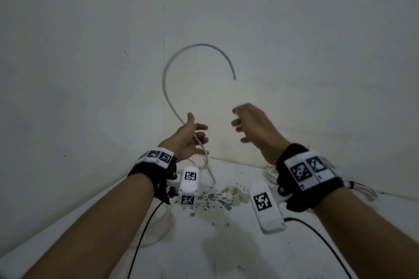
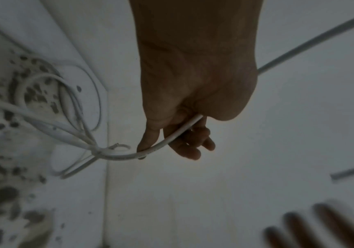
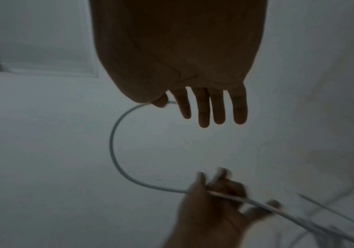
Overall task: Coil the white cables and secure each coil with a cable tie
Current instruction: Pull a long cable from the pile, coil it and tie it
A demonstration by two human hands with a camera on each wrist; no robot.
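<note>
Head view, left hand: the left hand (image 1: 189, 137) is up in front of the wall, palm turned inward, fingers curled loosely round the white cable (image 1: 166, 72).
Head view, cable: it climbs out of the hand, arcs high against the wall and ends in a free tip at the upper right, touching nothing; below the hand it drops to the white surface (image 1: 226, 244).
Head view, right hand: the right hand (image 1: 251, 124) hangs just beside the left, fingers spread and relaxed, holding nothing, blurred.
Head view, markings: both black wristbands (image 1: 310, 176) carry white panels with square black-and-white code patterns; small print beside them is too blurred to read.
Head view, surface: a patch of dark specks (image 1: 217, 197) lies between the forearms.
Left wrist view, grip: the cable (image 2: 172, 139) runs across the palm of the left hand (image 2: 184, 104) under curled fingers, then down to a bunch of white loops (image 2: 65, 117) on the speckled surface.
Right wrist view, right hand: the right hand (image 3: 193, 83) has straight, parted fingers, empty.
Right wrist view, cable: the cable (image 3: 113, 147) curves round to the left hand (image 3: 218, 206) below, which grips it.
</note>
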